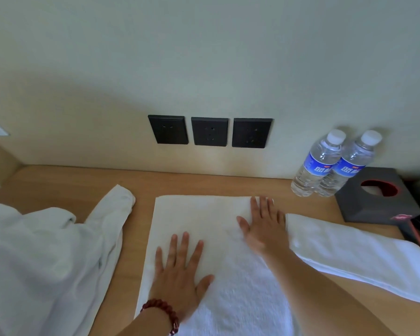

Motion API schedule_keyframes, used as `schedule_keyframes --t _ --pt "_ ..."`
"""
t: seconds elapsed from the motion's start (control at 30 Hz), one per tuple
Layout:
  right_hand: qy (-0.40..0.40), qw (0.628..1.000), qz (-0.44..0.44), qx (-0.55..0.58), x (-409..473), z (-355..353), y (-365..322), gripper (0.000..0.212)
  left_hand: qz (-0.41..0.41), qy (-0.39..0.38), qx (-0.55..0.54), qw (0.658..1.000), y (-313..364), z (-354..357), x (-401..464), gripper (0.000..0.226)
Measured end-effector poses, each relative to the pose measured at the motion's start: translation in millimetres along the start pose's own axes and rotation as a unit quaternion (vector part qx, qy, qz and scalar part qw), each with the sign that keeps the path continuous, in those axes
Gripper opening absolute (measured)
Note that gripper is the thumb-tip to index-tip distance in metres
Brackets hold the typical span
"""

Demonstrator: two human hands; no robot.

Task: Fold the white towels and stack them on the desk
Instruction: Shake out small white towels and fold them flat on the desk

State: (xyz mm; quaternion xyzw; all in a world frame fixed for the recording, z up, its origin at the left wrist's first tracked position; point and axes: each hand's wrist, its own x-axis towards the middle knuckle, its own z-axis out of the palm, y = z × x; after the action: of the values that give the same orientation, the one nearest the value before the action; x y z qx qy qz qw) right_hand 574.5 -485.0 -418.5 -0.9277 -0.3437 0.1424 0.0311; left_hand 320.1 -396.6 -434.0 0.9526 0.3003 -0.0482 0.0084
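I am looking down at a light wooden desk set against a pale wall, where three dark socket plates sit in a row just above the desk's back edge. A white towel lies flat in the middle of the desk, its far edge straight and parallel to the wall, its near part running out of view at the bottom. My left hand lies palm down on the near left part of this towel, fingers straight and spread, thumb out to the side; a dark red bead bracelet circles that wrist. My right hand rests flat on the towel's far right corner, fingers straight and pointing toward the wall, slightly blurred. Just beside that hand, on the right, a folded towel lies as a long band angled toward the desk's right edge. On the left a crumpled heap of white towels covers the desk, one end reaching toward the flat towel. At the back right, two water bottles with blue labels stand side by side, touching, next to a dark tissue box.
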Motion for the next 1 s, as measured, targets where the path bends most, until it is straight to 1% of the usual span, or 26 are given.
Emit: schedule_keyframes --t 0.1,0.23,0.4,0.47,0.57,0.63,0.7,0.8,0.9,1.0 --pt "-0.001 1.0 -0.004 -0.015 5 0 10 0.082 0.031 -0.024 0.011 0.999 -15 1 -5 0.073" --pt "-0.001 1.0 0.014 0.003 11 -1 14 0.087 -0.013 -0.034 0.001 0.999 -36 2 -13 0.074" --pt "-0.02 1.0 0.01 -0.019 9 -4 13 0.085 -0.021 -0.056 -0.005 0.998 -33 0 -13 0.075" --pt "0.03 0.999 -0.028 -0.037 0 -7 9 0.081 -0.026 -0.059 0.004 0.998 -35 -2 -9 0.077" --pt "0.113 0.987 -0.111 -0.008 -41 -8 0 0.071 -0.028 -0.046 0.008 0.999 -34 -5 -17 0.08" --pt "0.128 0.98 -0.155 0.015 -86 6 -4 0.067 0.001 -0.029 0.003 1.0 -30 -6 -39 0.077" --pt "0.124 0.975 -0.183 0.015 -135 29 1 0.067 0.025 -0.01 -0.001 1.0 -29 -6 -68 0.074" --pt "0.109 0.975 -0.193 -0.001 -190 62 13 0.067 0.009 -0.017 0.007 1.0 -42 7 -104 0.074" --pt "0.086 0.98 -0.178 -0.011 -213 73 15 0.067 -0.01 -0.022 0.018 1.0 -58 13 -115 0.076" --pt "0.078 0.979 -0.185 -0.016 -218 70 14 0.068 -0.017 -0.044 0.018 0.999 -58 9 -113 0.076"
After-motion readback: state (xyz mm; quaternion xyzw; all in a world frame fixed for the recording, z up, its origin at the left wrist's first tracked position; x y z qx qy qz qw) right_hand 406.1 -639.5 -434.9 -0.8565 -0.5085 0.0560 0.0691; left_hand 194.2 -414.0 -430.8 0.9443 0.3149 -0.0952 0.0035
